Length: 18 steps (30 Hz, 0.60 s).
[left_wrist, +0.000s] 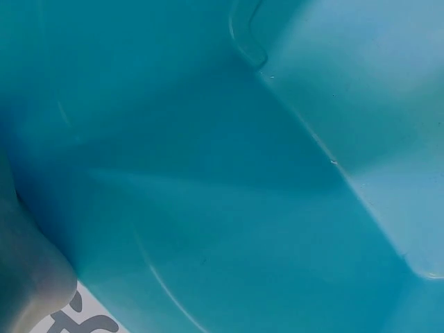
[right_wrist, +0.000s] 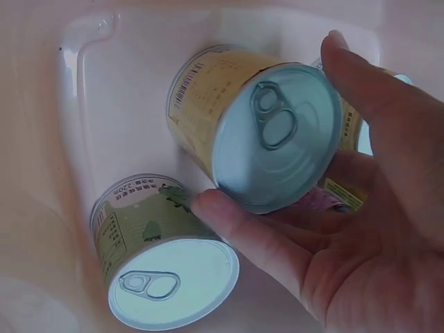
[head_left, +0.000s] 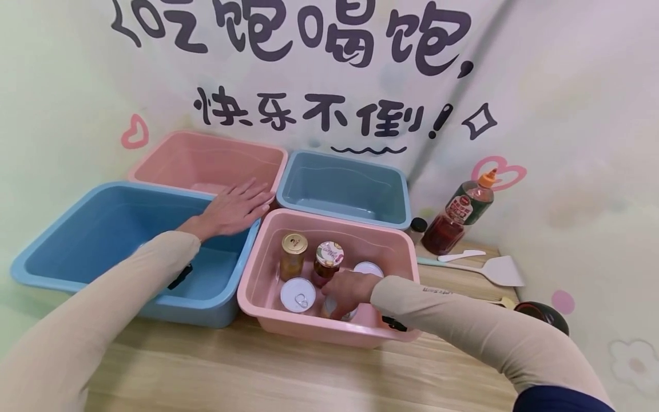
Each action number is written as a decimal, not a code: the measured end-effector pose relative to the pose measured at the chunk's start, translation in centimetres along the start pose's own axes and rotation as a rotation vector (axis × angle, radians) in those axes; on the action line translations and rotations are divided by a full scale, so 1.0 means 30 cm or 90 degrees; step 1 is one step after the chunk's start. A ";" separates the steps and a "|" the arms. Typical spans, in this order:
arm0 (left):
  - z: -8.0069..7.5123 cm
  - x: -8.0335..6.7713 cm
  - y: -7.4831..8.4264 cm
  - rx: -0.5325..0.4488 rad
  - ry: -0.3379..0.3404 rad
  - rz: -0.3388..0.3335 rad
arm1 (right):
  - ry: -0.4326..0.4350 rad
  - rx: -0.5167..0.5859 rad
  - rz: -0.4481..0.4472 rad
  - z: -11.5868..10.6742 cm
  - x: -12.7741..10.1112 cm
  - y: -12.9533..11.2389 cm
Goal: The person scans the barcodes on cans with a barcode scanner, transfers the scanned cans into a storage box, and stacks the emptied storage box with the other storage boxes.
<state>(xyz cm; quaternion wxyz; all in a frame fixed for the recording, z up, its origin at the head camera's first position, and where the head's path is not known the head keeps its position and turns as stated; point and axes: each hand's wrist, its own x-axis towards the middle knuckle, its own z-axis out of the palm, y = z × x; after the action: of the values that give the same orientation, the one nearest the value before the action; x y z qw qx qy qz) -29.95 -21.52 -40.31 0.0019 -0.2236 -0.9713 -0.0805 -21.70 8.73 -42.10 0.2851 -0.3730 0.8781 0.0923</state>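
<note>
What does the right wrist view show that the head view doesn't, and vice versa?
Only the right wrist view: the green side label of a neighbouring pull-tab can.

Only the head view: the left hand, orange-capped sauce bottle and white-bladed spatula.

Both: the right hand gripping a yellow-labelled can inside the near pink bin.

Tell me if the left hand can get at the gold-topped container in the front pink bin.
Probably yes: the left hand is nearby and nothing covers the gold-topped container. It must cross the front pink bin's left rim, but the right hand, holding a can, leaves that side free.
</note>
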 end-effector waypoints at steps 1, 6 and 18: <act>-0.001 0.001 0.001 -0.001 0.004 0.001 | 0.003 -0.009 0.006 0.004 0.004 0.001; -0.005 0.007 0.003 0.005 0.009 0.005 | 0.025 -0.025 0.014 0.023 0.021 0.005; 0.000 -0.002 0.004 -0.009 0.004 -0.002 | 0.047 -0.001 0.009 0.042 0.039 0.008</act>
<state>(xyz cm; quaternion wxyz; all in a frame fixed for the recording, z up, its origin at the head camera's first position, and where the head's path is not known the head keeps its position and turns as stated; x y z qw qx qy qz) -29.84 -21.45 -40.29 0.0029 -0.2221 -0.9710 -0.0878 -21.98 8.67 -43.82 0.2514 -0.3700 0.8906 0.0816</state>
